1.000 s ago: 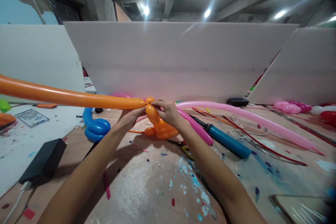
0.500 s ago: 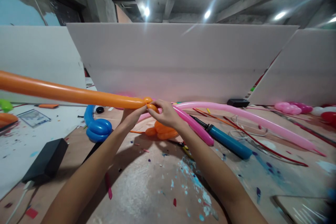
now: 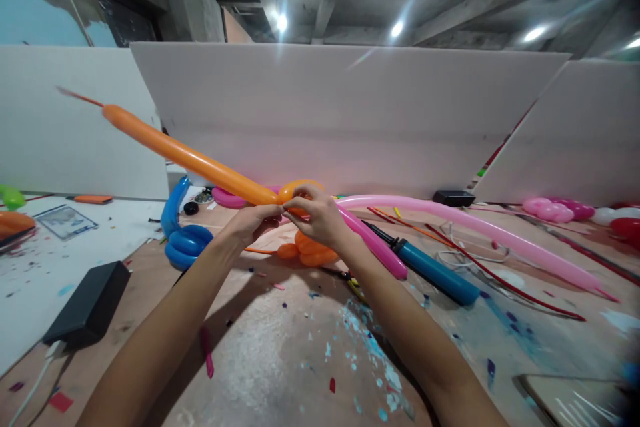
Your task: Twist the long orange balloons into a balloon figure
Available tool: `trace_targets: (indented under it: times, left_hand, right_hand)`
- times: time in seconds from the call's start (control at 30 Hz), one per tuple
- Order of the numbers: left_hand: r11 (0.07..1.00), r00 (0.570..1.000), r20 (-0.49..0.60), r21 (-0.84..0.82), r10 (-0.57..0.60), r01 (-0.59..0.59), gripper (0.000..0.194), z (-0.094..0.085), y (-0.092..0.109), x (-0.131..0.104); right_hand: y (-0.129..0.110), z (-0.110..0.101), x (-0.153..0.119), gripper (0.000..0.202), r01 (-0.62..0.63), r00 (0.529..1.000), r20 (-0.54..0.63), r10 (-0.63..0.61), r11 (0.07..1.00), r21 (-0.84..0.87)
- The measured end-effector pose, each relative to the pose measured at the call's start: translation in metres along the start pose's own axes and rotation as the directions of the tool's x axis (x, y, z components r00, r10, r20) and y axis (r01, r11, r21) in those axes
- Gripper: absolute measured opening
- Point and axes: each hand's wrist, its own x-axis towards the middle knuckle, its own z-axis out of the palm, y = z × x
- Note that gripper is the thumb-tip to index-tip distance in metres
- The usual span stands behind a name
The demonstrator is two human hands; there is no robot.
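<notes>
A long orange balloon (image 3: 195, 159) slants up to the left from my two hands, its thin uninflated tail pointing at the far left. My left hand (image 3: 254, 221) is closed on the balloon where it narrows to a twist. Beside it, my right hand (image 3: 316, 212) pinches the balloon's shorter end, where a rounded orange loop (image 3: 301, 188) rises above the fingers. Below my hands lies another twisted orange balloon (image 3: 313, 250) on the table. Twisted blue balloons (image 3: 189, 245) rest left of my left wrist. My fingers partly hide the twist itself.
A blue hand pump (image 3: 437, 271), a magenta balloon (image 3: 377, 247) and a long pink balloon (image 3: 465, 223) lie to the right. On the left sits a black box (image 3: 87, 307) with a white cable. White panels (image 3: 350, 113) stand behind the table. A phone-like slab (image 3: 575, 400) is at the lower right.
The orange balloon's long part has swung up and shows less length, so its tail end is now in view. A larger orange loop appears above my right hand.
</notes>
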Motion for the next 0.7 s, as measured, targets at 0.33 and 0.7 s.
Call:
trace_targets:
  times: [0.33,0.7]
  left_hand:
    - [0.995,0.996,0.031,-0.046,-0.085,0.086,0.011,-0.005,-0.004,0.005]
    - [0.900,0.963,0.060,0.344,0.262,-0.267,0.019,0.009,0.004,-0.004]
  right_hand:
    - [-0.002,0.014,-0.002,0.016,-0.029,0.999,-0.044,0.023,0.990,-0.141]
    - [-0.004,0.019,-0.003,0.012,-0.232,0.972,-0.048,0.230,0.972,-0.045]
